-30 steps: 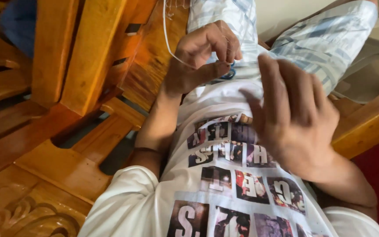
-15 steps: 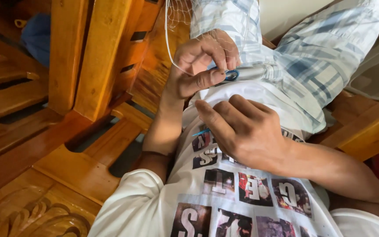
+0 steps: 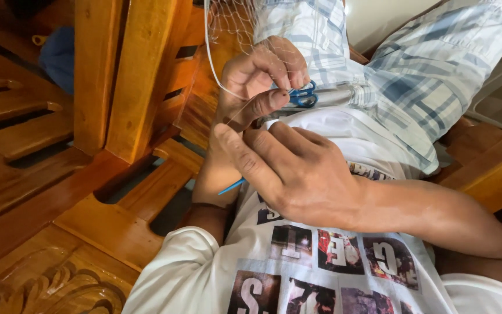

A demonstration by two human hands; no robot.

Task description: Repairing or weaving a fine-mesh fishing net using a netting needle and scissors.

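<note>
Looking straight down a reclining person's body here: the left hand is curled tight up near the waist, thumb pressed against the forefinger, pinching a fine pale fishing net that fans upward from the fist, its thicker white edge cord looping down the left side. Tucked under those same bent fingers are small blue-handled scissors, the loops peeking out to the right of the thumb. The right hand lies just below, palm down and fingers loosely spread on the white printed T-shirt, forefinger stretched toward the left wrist and touching it. A thin blue needle-like tool pokes out beneath that hand; whether the hand grips it, I cannot tell. Plaid shorts cover the raised legs, and a carved wooden bench frames the left side.
</note>
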